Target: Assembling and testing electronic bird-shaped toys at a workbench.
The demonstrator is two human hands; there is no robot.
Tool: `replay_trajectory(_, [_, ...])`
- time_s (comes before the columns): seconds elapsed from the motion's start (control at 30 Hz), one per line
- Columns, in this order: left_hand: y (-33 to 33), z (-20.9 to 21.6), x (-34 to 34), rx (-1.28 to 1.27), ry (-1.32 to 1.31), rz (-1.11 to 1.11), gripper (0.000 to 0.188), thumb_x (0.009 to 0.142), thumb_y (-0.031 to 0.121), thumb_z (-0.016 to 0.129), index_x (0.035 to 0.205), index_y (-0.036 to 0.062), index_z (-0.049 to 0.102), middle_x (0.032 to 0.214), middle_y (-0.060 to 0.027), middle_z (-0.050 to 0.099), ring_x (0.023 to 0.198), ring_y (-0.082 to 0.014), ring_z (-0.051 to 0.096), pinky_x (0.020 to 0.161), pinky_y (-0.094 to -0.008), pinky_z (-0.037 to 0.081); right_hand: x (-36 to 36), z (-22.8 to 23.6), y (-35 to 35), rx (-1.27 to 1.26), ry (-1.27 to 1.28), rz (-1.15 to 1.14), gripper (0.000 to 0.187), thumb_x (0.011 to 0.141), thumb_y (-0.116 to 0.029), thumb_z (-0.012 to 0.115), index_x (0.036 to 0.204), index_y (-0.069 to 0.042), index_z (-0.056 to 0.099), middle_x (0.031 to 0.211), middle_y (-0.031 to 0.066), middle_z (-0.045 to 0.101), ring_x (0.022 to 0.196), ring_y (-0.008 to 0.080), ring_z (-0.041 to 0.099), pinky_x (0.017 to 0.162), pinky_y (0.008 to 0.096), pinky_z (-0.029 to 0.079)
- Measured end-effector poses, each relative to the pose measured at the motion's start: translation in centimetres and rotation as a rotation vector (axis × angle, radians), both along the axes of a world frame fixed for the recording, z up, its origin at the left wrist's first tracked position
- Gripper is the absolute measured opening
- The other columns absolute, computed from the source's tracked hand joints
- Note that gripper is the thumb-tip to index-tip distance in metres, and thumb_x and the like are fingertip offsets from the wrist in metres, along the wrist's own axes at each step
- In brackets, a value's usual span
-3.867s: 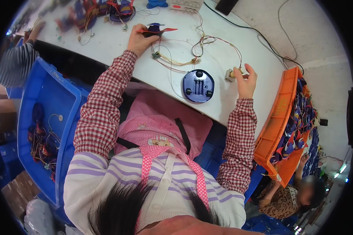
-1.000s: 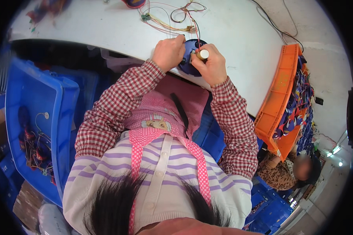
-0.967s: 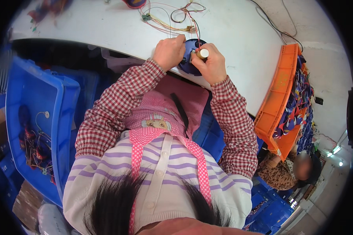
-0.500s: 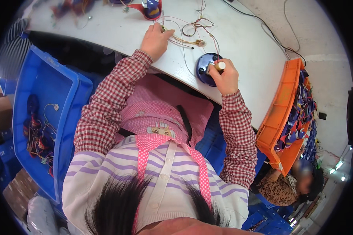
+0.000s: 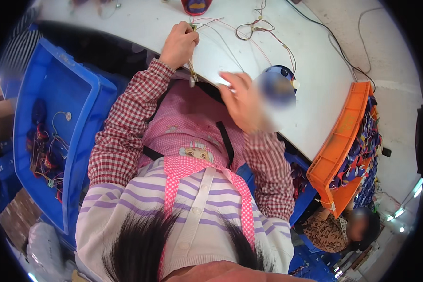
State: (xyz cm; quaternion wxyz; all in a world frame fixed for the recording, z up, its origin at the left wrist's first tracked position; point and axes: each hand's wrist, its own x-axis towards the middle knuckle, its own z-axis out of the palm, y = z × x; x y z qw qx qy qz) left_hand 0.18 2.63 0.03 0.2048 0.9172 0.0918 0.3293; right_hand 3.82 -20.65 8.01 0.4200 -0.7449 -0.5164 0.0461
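Note:
My left hand [image 5: 179, 44] is closed at the table's front edge, its fingertips pinching a bundle of thin wires [image 5: 191, 66] beside a small greenish part. The bundle dangles over the edge, with a small metallic piece [image 5: 191, 82] at its lower end. My right hand [image 5: 242, 101], partly smeared by motion, hovers over the front edge with fingers apart and nothing visible in them. Just right of it lies a dark blue rounded shell [image 5: 278, 84], its front blurred, with a small white round piece [image 5: 295, 84] at its right side. Thin wires [image 5: 268, 29] trail across the table behind.
A red and blue shell [image 5: 196, 6] sits at the far edge of view. On the left stands a blue bin [image 5: 87, 101] with wired parts inside. An orange crate [image 5: 340, 141] on the right borders a heap of blue and red parts. Another person [image 5: 331, 228] is at lower right.
My right hand has let go of the small white-ended cylinder at the blue shell and moved left. The shell now lies farther right. The left hand's wires have swung over the table edge.

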Motion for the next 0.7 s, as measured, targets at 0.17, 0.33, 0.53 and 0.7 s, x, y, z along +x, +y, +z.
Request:
replay_trajectory(0.17, [-1.8,1.3,-1.0,-0.287,-0.166,0.03,0.019,0.078,-0.001,0.054,0.093,0.006,0.063,0.095,-0.0072,0.051,0.076,-0.02,0.05,0.067,-0.0263,0.043,0.0,-3.4,4.6,-0.241,-0.032,-0.104,0.023,0.08,-0.01,0.064,0.103,-0.008,0.061,0.095,0.0079,0.054,0.064,0.0218,0.055,0.06,0.0282,0.047])
replay_trajectory(0.33, [-6.1,1.9,-6.9,-0.498,-0.262,0.304,0.025,0.08,0.001,0.055,0.105,0.0004,0.058,0.093,-0.0088,0.055,0.078,-0.0196,0.054,0.067,-0.0268,0.047,-0.2,-4.5,5.2,-0.301,-0.184,-0.114,0.021,0.081,-0.011,0.064,0.102,-0.008,0.062,0.092,0.0058,0.054,0.064,0.0206,0.056,0.059,0.0282,0.046])
replay_trajectory(0.53, [-7.4,-2.1,-9.9,-1.305,-0.169,0.287,0.021,0.09,0.009,0.052,0.108,0.0004,0.057,0.101,-0.0095,0.056,0.08,-0.0145,0.053,0.069,-0.0226,0.045,-0.6,-4.6,5.3,-0.204,-0.105,-0.09,0.018,0.081,-0.011,0.064,0.099,-0.007,0.063,0.089,0.0043,0.055,0.064,0.0191,0.057,0.059,0.0274,0.046])
replay_trajectory(0.7, [-7.4,-0.3,-9.8,-1.862,-0.101,-0.05,0.017,0.09,0.013,0.053,0.101,0.0013,0.059,0.092,-0.0077,0.059,0.072,-0.0123,0.054,0.064,-0.0209,0.046,-1.8,-4.0,5.7,-0.107,-0.083,-0.02,0.015,0.082,-0.01,0.063,0.096,-0.006,0.064,0.087,0.0045,0.057,0.064,0.018,0.057,0.058,0.0257,0.046])
